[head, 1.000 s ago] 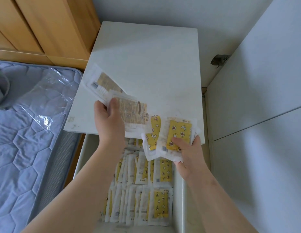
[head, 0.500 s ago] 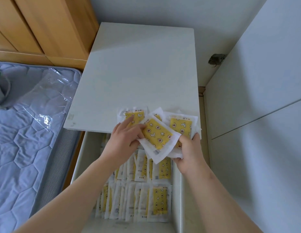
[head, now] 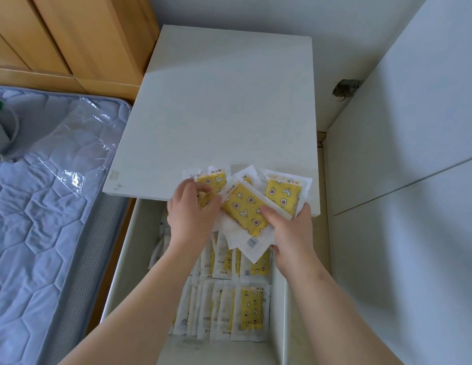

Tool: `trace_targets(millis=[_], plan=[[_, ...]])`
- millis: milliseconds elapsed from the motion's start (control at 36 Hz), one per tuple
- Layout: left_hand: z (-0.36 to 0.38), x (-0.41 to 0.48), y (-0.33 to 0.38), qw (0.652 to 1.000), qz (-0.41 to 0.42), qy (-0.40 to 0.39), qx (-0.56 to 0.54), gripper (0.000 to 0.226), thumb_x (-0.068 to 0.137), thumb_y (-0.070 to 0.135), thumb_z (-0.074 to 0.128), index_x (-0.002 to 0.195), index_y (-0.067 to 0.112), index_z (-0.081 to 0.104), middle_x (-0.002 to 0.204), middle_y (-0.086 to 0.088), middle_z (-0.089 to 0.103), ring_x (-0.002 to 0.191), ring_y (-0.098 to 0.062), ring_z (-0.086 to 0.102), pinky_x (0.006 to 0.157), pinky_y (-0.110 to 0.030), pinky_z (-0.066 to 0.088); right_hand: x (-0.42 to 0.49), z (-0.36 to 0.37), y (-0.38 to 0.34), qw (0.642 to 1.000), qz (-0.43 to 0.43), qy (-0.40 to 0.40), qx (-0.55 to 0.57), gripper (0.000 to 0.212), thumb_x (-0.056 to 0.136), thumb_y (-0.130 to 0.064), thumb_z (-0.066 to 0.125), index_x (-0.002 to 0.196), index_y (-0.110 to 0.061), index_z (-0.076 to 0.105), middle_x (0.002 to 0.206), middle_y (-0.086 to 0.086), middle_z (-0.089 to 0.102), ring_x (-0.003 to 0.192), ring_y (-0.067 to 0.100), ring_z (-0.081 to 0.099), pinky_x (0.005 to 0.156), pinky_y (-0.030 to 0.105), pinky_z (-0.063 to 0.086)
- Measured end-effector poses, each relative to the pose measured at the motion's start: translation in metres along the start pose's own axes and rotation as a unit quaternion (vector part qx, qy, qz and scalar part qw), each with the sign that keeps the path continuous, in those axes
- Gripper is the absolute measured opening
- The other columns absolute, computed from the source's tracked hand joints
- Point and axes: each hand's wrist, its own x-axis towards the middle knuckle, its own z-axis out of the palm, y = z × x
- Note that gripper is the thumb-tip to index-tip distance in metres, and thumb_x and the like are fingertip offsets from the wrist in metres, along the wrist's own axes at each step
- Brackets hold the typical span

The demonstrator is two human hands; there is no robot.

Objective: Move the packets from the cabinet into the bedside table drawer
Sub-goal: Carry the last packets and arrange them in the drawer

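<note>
Now you are gripping a fanned bunch of yellow packets (head: 245, 209) with both hands above the open drawer (head: 129, 248). Your left hand (head: 188, 212) is curling its fingers round the bunch's nine o'clock side. Your right hand (head: 290, 227) is pinching the four o'clock corner, its thumb lying on the top packet. The bunch is overlapping the front edge of the white bedside table top (head: 224, 114), which is stretching off toward twelve o'clock. At six o'clock, below your wrists, stored packets (head: 252, 309) are standing in two rows inside the drawer. A quilted blue mattress (head: 45, 206) is lying at nine o'clock, and white panels (head: 400, 180) are standing at three o'clock.
</note>
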Motion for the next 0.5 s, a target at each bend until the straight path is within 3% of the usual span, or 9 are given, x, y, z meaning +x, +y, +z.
trace_targets(millis=[56,111,194,250,306,361,444,500], plan=[[0.004,-0.001,-0.002,0.999,-0.033,0.029,0.030,0.041,0.084,0.026,0.068,0.121,0.020,0.051,0.144,0.005,0.032,0.132,-0.020,0.025,0.100,-0.028,0.025,0.000,0.000,0.004,1.000,-0.003,-0.002,-0.002,0.036,0.080,-0.001,0.070,0.097,-0.024,0.048,0.095,0.001,0.067,0.080,0.019,0.070,0.067,0.038,0.059],[0.006,-0.001,0.000,0.996,-0.073,0.041,0.005,0.061,0.082,0.027,0.071,0.135,0.020,0.040,0.148,0.001,0.025,0.134,-0.021,0.022,0.102,-0.031,0.027,0.000,0.000,0.007,1.000,-0.004,-0.001,-0.001,0.036,0.080,-0.001,0.070,0.098,-0.024,0.048,0.096,0.001,0.067,0.080,0.019,0.071,0.068,0.040,0.059],[0.005,0.000,0.005,0.988,-0.139,0.053,-0.048,0.084,0.078,0.027,0.076,0.145,0.021,0.027,0.147,-0.001,0.024,0.131,-0.023,0.033,0.101,-0.038,0.038,0.001,-0.001,0.010,1.000,-0.002,-0.009,0.010,0.037,0.079,-0.001,0.070,0.099,-0.023,0.048,0.099,0.002,0.066,0.082,0.019,0.070,0.069,0.040,0.059],[0.004,0.000,0.006,0.983,-0.161,0.047,-0.073,0.090,0.078,0.025,0.075,0.148,0.020,0.018,0.133,-0.001,0.040,0.116,-0.021,0.047,0.089,-0.035,0.046,0.001,-0.001,0.013,1.000,-0.001,-0.018,0.012,0.038,0.079,0.000,0.070,0.102,-0.023,0.049,0.102,0.003,0.066,0.086,0.019,0.070,0.072,0.040,0.058],[0.002,-0.003,0.005,0.977,-0.183,0.036,-0.104,0.090,0.080,0.025,0.074,0.149,0.020,0.017,0.115,0.002,0.051,0.101,-0.018,0.053,0.079,-0.032,0.046,0.000,-0.004,0.017,0.999,0.001,-0.027,0.019,0.041,0.079,0.001,0.069,0.109,-0.020,0.050,0.105,0.005,0.066,0.088,0.020,0.069,0.073,0.040,0.058],[0.000,-0.007,-0.001,0.972,-0.194,0.029,-0.130,0.085,0.079,0.029,0.074,0.147,0.021,0.024,0.118,-0.001,0.056,0.105,-0.021,0.056,0.083,-0.035,0.049,-0.001,-0.008,0.022,0.999,0.004,-0.042,0.030,0.044,0.080,0.002,0.068,0.116,-0.017,0.051,0.108,0.008,0.067,0.091,0.023,0.069,0.075,0.042,0.057],[-0.004,-0.015,-0.007,0.977,-0.172,-0.004,-0.130,0.043,0.084,0.034,0.067,0.122,0.019,0.053,0.108,-0.001,0.065,0.093,-0.017,0.062,0.072,-0.030,0.051,-0.003,-0.012,0.029,0.996,0.009,-0.085,0.035,0.045,0.082,0.001,0.065,0.123,-0.014,0.050,0.112,0.010,0.067,0.097,0.028,0.068,0.083,0.050,0.055],[-0.005,-0.022,-0.009,0.973,-0.174,-0.026,-0.151,0.022,0.090,0.037,0.058,0.102,0.018,0.058,0.097,-0.003,0.068,0.085,-0.017,0.064,0.072,-0.034,0.053,-0.006,-0.014,0.033,0.993,0.010,-0.110,0.033,0.043,0.084,0.000,0.064,0.123,-0.013,0.051,0.112,0.012,0.068,0.098,0.029,0.068,0.081,0.048,0.055]])
